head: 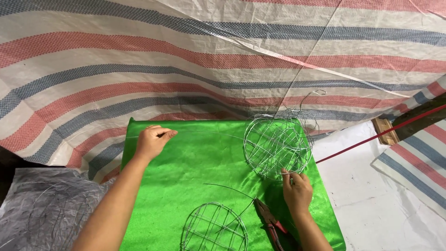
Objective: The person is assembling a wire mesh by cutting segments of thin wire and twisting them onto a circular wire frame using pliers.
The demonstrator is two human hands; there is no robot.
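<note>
Wire (209,133), thin and silver, runs in a long line from the left hand (151,141) to the wire ball (278,146). The left hand's grip is pinched shut on the far end of the wire, out to the left of the ball. The right hand (297,190) sits at the near side of the ball, its grip pinched on the ball's wires there.

The wire looks light and springy. It would likely bend with ease but could kink or poke a finger, so the end is a good place to hold it. The ball is an open cage of thin wires, likely light and easy to squash, so its crossing points look like the firmest spots to hold.

The ball rests on a shiny green cloth (195,172) that looks slippery. In front of the ball, to the left, lies a wire half-dome (214,228). Red-handled pliers (272,223) lie just in front of the ball, near the right hand. Behind the ball rises a striped tarp (139,56). Right of the ball the cloth ends close by, and a red rod (381,135) slants there. Left of the ball there is much open green cloth.
</note>
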